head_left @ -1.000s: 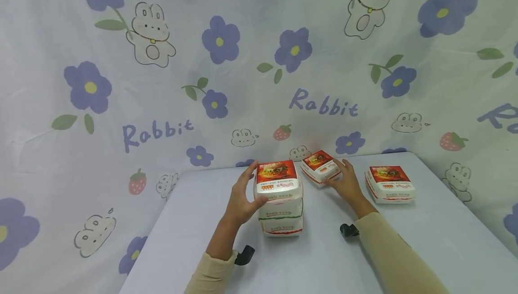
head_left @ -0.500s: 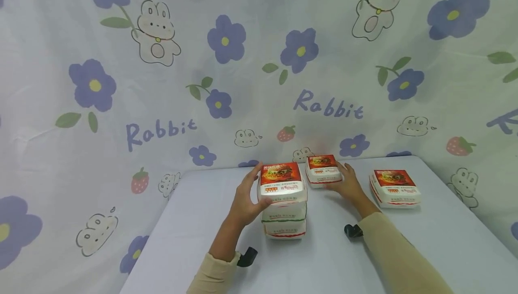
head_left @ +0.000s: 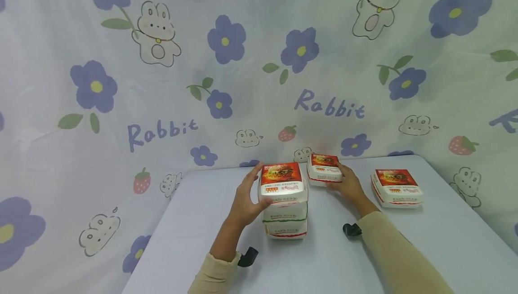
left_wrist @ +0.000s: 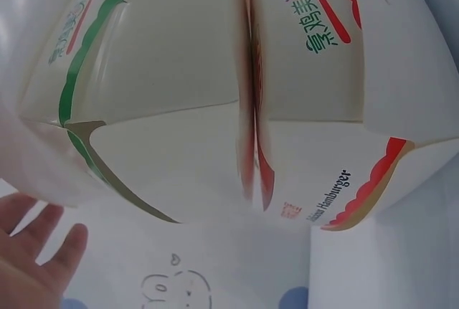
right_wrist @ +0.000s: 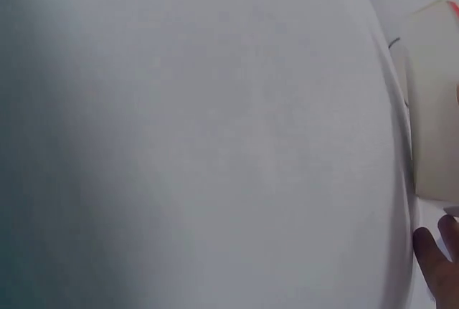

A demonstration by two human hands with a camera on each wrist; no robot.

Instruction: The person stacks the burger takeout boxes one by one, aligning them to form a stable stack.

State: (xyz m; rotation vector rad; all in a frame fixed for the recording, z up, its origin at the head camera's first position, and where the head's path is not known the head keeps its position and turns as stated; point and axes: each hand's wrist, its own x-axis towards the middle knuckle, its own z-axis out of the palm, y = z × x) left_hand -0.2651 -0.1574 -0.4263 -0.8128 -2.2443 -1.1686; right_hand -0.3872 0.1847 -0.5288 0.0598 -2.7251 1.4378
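Three paper hamburger boxes are stacked on the table in the head view. My left hand (head_left: 244, 199) spans the left side of the top box (head_left: 281, 179), thumb at its front and fingers toward the back corner. Below it are a green-trimmed box (head_left: 285, 213) and a red-trimmed one (head_left: 285, 229). The left wrist view shows the sides of the green-trimmed box (left_wrist: 165, 158) close up. Behind and right of the stack, my right hand (head_left: 350, 186) grips another hamburger box (head_left: 325, 172) by its right side. Part of that box (right_wrist: 434, 108) shows at the right wrist view's edge.
One more hamburger box (head_left: 396, 187) sits by itself on the right side of the white-covered table (head_left: 323, 258). A curtain (head_left: 259, 82) printed with rabbits and flowers hangs right behind the table's back edge.
The box in my right hand has turned from a slant to nearly square with the stack. My left hand has stayed on the top box. The head view has shifted slightly.
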